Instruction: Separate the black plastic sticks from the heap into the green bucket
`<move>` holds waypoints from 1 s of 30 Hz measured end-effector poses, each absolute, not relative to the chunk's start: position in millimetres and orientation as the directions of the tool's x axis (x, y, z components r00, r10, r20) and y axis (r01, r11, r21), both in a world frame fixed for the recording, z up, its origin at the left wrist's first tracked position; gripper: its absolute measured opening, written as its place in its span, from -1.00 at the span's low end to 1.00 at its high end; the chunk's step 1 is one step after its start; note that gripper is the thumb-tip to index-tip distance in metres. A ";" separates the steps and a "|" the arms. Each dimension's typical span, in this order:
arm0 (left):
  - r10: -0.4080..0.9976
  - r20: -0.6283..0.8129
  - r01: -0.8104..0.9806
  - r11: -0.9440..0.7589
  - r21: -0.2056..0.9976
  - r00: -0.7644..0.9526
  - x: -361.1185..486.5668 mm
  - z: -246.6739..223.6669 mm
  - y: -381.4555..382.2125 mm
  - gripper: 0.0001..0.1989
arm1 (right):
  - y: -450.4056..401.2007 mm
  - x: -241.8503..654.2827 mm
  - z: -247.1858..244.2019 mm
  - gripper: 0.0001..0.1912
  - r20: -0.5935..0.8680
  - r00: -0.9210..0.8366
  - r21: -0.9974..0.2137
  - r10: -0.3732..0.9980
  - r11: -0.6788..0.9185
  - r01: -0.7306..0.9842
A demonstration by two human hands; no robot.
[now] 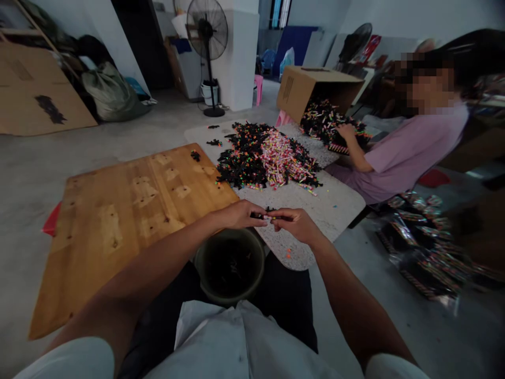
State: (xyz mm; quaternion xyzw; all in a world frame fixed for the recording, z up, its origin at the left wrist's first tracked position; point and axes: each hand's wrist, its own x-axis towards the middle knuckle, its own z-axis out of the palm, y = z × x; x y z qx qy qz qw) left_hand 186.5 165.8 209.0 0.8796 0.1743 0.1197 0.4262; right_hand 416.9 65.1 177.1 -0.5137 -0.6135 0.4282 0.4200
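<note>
Over the near edge of the pale speckled table (335, 202), my left hand (240, 213) and my right hand (295, 223) meet fingertip to fingertip. Both are closed in a pinch on a small black piece with a pink-and-white tube (267, 217), with a bit of yellow at its right end. My fingers cover most of it. Beyond them lies a heap of small black pieces (244, 158) with orange and green tips. Pink-and-white printed tubes (278, 158) are piled on its right part. Below my hands, a dark round bucket (201, 266) stands between my legs, a few scraps inside.
A wooden board (130, 205) adjoins the table on the left. At right, a person in a pink shirt (418, 142) handles more pieces before a tipped cardboard box (295, 92). Filled clear bags (426, 247) lie on the floor. A standing fan (207, 31) is behind.
</note>
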 end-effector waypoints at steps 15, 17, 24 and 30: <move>0.265 -0.392 0.471 -0.555 0.686 0.881 167.2 133.9 174.0 -0.70 | 157.8 454.5 118.7 -0.71 -0.239 -0.014 -0.686 0.971 -0.159 0.710; 0.339 -0.286 0.435 -0.543 0.718 0.896 177.3 131.7 188.8 -0.76 | 194.7 462.7 115.2 -0.69 -0.136 0.168 -0.560 0.976 -0.216 0.800; 0.658 -0.115 0.623 -0.622 0.475 0.744 261.5 112.1 224.0 -0.73 | 264.4 462.9 106.5 -0.56 -0.102 0.326 -0.397 0.940 -0.339 0.853; 0.690 -0.126 0.648 -0.580 0.494 0.713 302.6 90.4 208.5 -0.69 | 262.4 468.3 94.0 -0.59 -0.149 0.265 -0.298 0.953 -0.299 0.907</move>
